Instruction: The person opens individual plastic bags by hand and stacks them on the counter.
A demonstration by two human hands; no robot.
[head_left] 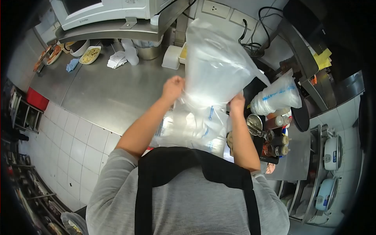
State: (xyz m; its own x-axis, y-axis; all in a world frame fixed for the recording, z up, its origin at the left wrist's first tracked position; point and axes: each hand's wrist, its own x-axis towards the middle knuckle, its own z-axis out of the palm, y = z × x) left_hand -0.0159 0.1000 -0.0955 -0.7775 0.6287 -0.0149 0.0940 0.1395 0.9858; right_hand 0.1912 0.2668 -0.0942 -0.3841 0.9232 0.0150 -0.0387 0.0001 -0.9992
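Observation:
A large clear plastic bag (217,62) stands in front of my chest, its loose upper part puffed up and leaning over the counter. Its lower part bulges around stacked clear plastic pieces (196,131), some with blue lettering; their exact kind is hard to make out. My left hand (173,87) is closed at the bag's left edge, about where it narrows. On the opposite side, my right hand (236,102) pinches the right edge, with its fingertips partly hidden by the plastic.
The steel counter (113,94) holds a food dish (90,55), paper slips (117,59) and a metal pot (149,51) at the back. Wrapped stacked cups (277,93) and sauce bottles (279,122) stand right. A microwave (105,13) sits on the shelf above.

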